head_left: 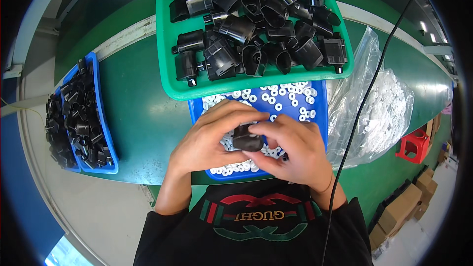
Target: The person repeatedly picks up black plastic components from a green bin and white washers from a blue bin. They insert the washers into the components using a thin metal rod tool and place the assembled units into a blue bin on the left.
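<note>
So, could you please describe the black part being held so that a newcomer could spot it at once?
Start at the big green tray of black housings; just below it sits a blue tray of small white rings. Over that tray, both hands grip one black part, the only black piece among white rings.

A small tray (319, 99) of washers (288, 97) lies straight before me on the table (143, 118). Behind it, overlapping its far edge, sits a larger tray (165, 44) heaped with plastic housings (256, 24). A third tray (104, 118), also full of housings, lies well to my left. Just right of the small tray rests a bag (379, 108) of more washers.
</note>
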`<state>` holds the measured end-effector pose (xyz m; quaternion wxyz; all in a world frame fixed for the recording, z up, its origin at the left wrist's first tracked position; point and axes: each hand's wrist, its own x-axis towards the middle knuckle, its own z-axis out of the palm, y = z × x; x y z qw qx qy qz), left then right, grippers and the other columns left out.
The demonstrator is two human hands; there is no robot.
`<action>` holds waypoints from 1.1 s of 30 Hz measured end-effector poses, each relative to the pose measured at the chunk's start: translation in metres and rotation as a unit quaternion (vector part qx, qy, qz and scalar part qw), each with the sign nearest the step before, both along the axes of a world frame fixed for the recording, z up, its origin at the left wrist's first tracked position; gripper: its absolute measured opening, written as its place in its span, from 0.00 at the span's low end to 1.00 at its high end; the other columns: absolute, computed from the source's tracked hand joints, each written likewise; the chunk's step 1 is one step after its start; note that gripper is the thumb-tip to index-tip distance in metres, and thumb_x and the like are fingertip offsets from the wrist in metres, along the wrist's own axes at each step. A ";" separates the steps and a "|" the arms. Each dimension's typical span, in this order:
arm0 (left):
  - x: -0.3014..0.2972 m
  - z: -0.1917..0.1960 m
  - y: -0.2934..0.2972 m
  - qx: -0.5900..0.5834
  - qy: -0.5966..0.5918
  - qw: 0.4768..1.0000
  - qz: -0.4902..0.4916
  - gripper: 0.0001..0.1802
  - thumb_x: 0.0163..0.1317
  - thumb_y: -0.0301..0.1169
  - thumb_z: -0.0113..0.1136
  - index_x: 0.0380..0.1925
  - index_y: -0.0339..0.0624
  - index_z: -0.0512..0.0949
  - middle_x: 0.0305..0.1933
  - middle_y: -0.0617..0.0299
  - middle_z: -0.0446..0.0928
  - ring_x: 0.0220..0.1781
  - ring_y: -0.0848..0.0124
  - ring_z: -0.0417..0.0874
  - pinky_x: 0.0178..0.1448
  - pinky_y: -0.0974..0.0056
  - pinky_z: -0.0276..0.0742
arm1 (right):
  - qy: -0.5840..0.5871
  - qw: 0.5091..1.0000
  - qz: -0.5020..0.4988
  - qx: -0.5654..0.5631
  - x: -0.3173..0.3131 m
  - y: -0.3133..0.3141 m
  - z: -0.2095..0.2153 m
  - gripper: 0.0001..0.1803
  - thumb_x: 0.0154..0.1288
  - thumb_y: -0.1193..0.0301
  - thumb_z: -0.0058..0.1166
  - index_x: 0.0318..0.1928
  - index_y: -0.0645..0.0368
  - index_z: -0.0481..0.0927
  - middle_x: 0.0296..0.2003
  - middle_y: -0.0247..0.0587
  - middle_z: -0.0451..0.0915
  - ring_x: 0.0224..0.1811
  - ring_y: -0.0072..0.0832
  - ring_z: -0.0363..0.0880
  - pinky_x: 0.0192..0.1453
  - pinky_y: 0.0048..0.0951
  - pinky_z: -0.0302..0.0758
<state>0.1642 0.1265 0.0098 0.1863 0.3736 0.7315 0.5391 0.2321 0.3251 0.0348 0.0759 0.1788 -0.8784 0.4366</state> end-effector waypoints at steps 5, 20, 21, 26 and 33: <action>0.000 -0.012 -0.003 0.055 0.025 0.998 -0.033 0.27 0.38 0.28 0.75 0.42 0.33 0.81 0.45 0.50 0.81 0.45 0.56 0.82 0.49 0.58 0.76 | -0.018 0.997 -0.001 -0.076 0.000 -0.010 0.000 0.25 0.46 0.74 0.72 0.48 0.57 0.81 0.25 0.32 0.76 0.21 0.22 0.78 0.23 0.22 0.72; 0.012 0.000 0.011 -0.006 0.028 0.997 0.077 0.16 0.41 0.24 0.77 0.30 0.39 0.79 0.27 0.59 0.80 0.28 0.64 0.81 0.32 0.63 0.74 | 0.016 0.815 0.117 -0.567 -0.012 0.003 0.031 0.09 0.52 0.86 0.50 0.21 0.59 0.73 0.18 0.36 0.71 0.17 0.23 0.66 0.18 0.23 0.58; 0.012 0.001 0.010 -0.006 0.029 0.996 0.080 0.17 0.41 0.24 0.78 0.31 0.40 0.79 0.27 0.58 0.80 0.28 0.62 0.82 0.33 0.62 0.75 | 0.007 0.819 0.097 -0.566 -0.012 -0.005 0.030 0.10 0.49 0.88 0.48 0.20 0.60 0.72 0.17 0.35 0.70 0.16 0.22 0.64 0.18 0.23 0.56; 0.014 -0.002 0.009 0.004 0.028 0.997 0.073 0.19 0.39 0.23 0.76 0.34 0.39 0.79 0.31 0.57 0.81 0.31 0.58 0.83 0.35 0.61 0.78 | -0.014 0.848 0.050 -0.527 -0.012 -0.022 0.022 0.12 0.43 0.92 0.40 0.19 0.61 0.71 0.15 0.33 0.64 0.15 0.22 0.59 0.19 0.25 0.53; 0.015 0.000 0.009 0.011 0.021 0.997 0.069 0.21 0.38 0.25 0.77 0.35 0.40 0.79 0.30 0.57 0.80 0.31 0.57 0.82 0.35 0.60 0.77 | -0.013 0.875 0.094 -0.474 -0.018 -0.022 0.017 0.14 0.53 0.86 0.59 0.20 0.56 0.72 0.14 0.30 0.70 0.14 0.20 0.64 0.18 0.23 0.59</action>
